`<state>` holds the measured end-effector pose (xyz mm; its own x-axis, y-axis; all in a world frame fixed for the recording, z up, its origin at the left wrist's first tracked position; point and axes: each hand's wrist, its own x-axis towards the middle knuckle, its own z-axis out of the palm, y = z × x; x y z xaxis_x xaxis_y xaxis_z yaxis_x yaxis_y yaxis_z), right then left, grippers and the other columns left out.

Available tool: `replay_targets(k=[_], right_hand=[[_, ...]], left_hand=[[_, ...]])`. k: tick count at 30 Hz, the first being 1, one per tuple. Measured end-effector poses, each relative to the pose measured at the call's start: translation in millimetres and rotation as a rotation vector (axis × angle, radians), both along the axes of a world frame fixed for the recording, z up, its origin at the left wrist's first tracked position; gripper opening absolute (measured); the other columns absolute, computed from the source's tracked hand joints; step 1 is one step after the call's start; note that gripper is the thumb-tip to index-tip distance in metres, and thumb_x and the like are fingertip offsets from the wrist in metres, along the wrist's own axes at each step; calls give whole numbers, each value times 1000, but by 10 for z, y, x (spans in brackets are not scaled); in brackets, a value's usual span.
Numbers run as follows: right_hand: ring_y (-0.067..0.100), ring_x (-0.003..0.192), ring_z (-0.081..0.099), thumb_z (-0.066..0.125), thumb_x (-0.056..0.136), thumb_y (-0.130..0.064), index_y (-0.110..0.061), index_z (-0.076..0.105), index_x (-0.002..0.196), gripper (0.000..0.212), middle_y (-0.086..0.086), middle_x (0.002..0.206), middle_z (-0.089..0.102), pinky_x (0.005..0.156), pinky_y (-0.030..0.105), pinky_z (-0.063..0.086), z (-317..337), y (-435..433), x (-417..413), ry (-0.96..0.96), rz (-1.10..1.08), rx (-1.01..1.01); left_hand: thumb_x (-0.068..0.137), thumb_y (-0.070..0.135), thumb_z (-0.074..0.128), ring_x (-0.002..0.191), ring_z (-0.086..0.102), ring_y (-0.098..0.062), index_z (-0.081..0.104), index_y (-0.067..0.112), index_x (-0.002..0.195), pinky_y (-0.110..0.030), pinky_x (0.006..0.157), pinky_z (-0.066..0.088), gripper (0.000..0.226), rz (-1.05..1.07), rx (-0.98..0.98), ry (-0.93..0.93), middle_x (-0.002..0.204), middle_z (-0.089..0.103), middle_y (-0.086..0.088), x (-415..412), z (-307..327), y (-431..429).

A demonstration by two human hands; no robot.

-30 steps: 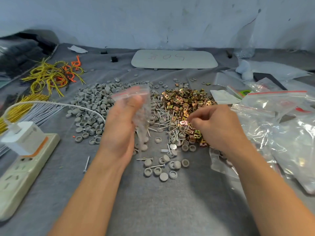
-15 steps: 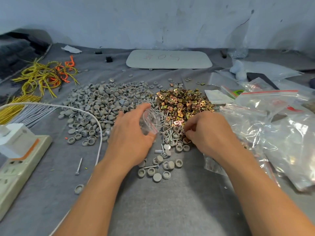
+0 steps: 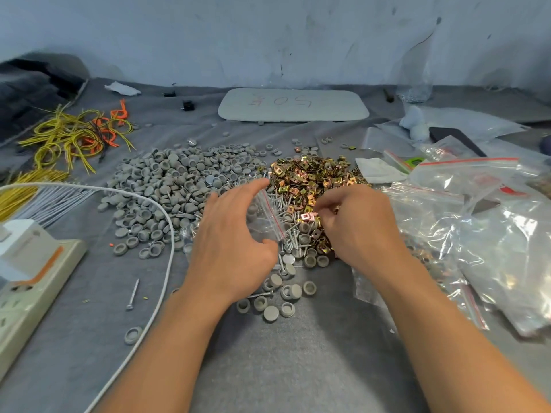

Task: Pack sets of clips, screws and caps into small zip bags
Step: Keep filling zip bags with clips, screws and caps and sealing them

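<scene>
My left hand (image 3: pixel 235 234) holds a small clear zip bag (image 3: pixel 269 217) with a red seal line, low over the table between thumb and fingers. My right hand (image 3: pixel 354 225) is curled with its fingertips down in the pile of brass-coloured metal clips (image 3: pixel 316 180); what it pinches is hidden. A strip of silver screws (image 3: pixel 293 234) lies between the two hands. A wide heap of grey round caps (image 3: pixel 179 186) spreads to the left, and several loose caps (image 3: pixel 277 296) lie near my left wrist.
Clear zip bags (image 3: pixel 465 210) are piled at the right. A power strip (image 3: pixel 26 290) with a white charger and cable (image 3: pixel 167 234) sits at the left. Yellow and orange wires (image 3: pixel 77 135) lie far left; a white tray (image 3: pixel 293 105) rests by the wall. One loose screw (image 3: pixel 133 293) lies alone.
My left hand lowered the zip bag from a raised position down to the table by the screws. My right hand moved forward and down into the clip pile.
</scene>
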<state>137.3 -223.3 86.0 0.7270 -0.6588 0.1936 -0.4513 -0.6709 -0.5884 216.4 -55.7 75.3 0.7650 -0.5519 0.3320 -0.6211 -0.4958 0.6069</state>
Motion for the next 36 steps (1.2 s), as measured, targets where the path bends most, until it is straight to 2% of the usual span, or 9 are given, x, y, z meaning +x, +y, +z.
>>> replay_targets(k=[4, 13, 16, 18, 21, 23, 28, 31, 36], right_hand=[[29, 120, 55, 68, 93, -15, -34, 80, 104, 25, 1, 109, 76, 102, 41, 46, -47, 23, 199, 191, 101, -182], [28, 103, 59, 67, 93, -21, -31, 59, 96, 13, -3, 95, 69, 99, 43, 35, -202, -14, 261, 172, 114, -236], [14, 84, 62, 68, 95, -22, -31, 61, 89, 13, -13, 84, 64, 79, 28, 48, -191, -12, 152, -80, 60, -51], [6, 72, 62, 71, 93, -20, -28, 65, 85, 13, -12, 77, 67, 64, 21, 46, -129, 11, 51, -215, 53, 148], [13, 63, 65, 68, 95, -6, -20, 71, 86, 17, 3, 78, 75, 59, 27, 52, -38, 121, -125, -441, 175, 771], [14, 61, 65, 61, 99, -3, -17, 74, 87, 23, 9, 80, 75, 55, 25, 52, -11, 186, -222, -511, 243, 1133], [14, 73, 73, 60, 99, -10, -19, 79, 84, 26, 8, 88, 79, 67, 29, 52, -19, 157, -272, -458, 245, 1282], [13, 72, 71, 70, 84, -16, -15, 74, 89, 7, 5, 87, 78, 60, 23, 54, -47, 144, -275, -433, 298, 1334], [17, 69, 72, 78, 67, -12, -11, 73, 90, 24, 11, 85, 75, 59, 23, 57, -73, 101, -313, -478, 269, 1323]], left_hand=[[64, 25, 59, 108, 27, 38, 45, 42, 145, -52, 121, 33, 84, 14, -47, 5, 114, 41, 35, -40, 15, -16], [64, 19, 61, 111, 40, 14, 55, 33, 141, -50, 119, 37, 78, -3, -144, -47, 121, 52, 24, -35, 19, -16], [70, 20, 62, 114, 52, 3, 62, 32, 134, -35, 112, 43, 65, -7, -203, -87, 117, 57, 23, -29, -6, -15], [78, 24, 67, 109, 56, 1, 67, 33, 127, -23, 104, 40, 50, -6, -220, -141, 109, 62, 23, -50, -19, -30], [82, 41, 74, 98, 51, 12, 74, 37, 116, -25, 95, 39, 34, -21, -235, -199, 99, 64, 26, -109, -45, -81], [79, 54, 72, 101, 58, 6, 76, 41, 113, -32, 97, 46, 37, -62, -252, -122, 100, 69, 24, -150, -47, -109], [74, 49, 88, 103, 66, -10, 79, 41, 109, -41, 92, 53, 37, -89, -277, -27, 100, 74, 18, -188, -45, -112], [73, 38, 91, 100, 67, -7, 80, 38, 101, -42, 92, 54, 30, -83, -302, -42, 97, 74, 19, -195, -45, -110], [77, 40, 81, 99, 67, 0, 81, 37, 103, -39, 91, 55, 26, -84, -327, -34, 97, 75, 23, -214, -45, -136]])
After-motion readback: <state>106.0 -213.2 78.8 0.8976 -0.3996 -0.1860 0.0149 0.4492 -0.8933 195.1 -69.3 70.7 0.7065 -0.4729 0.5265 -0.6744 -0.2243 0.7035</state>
